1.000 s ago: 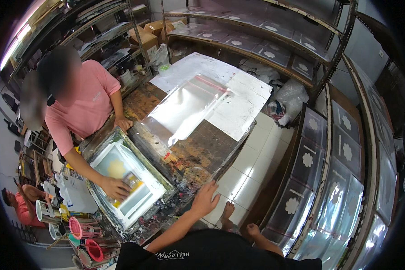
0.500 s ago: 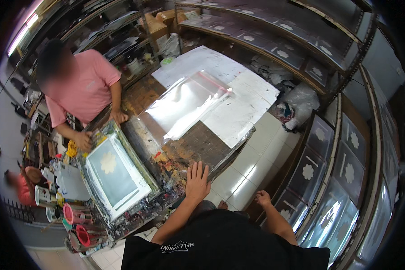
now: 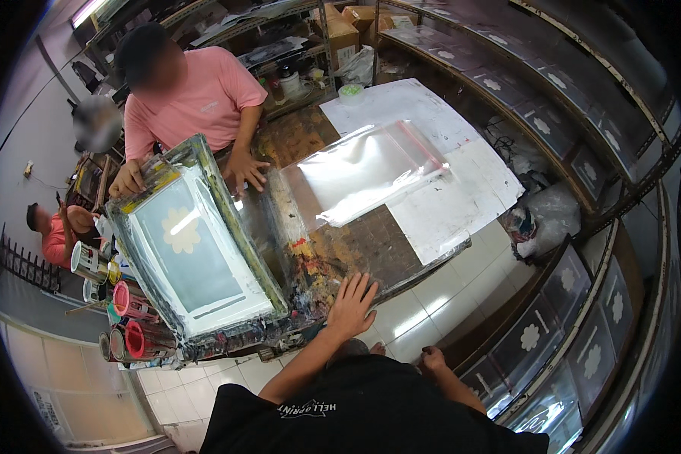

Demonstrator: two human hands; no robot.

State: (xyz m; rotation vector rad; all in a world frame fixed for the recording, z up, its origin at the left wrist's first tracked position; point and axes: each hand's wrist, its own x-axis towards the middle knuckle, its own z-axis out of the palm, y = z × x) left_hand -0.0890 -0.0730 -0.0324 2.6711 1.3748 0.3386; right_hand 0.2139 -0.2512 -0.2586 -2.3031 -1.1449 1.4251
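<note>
My left hand rests at the near edge of the stained work table, its fingers apart and nothing in it. Down at my right side, my right hand hangs with fingers curled and no object visible in it. To the left is a framed printing screen with a pale flower shape, tilted up from the table. A person in a pink shirt grips its far left corner with one hand. That person's other hand is spread low beside the frame.
A stack of clear plastic sleeves lies on white board. Racks with flower-printed sheets stand behind and at right. Paint cans sit left of the screen. Another person is at far left. Bundled clear plastic lies on the floor.
The person opposite has raised the printing screen, and their other hand has opened out beside it. My view has swung left. My left hand stays on the table edge.
</note>
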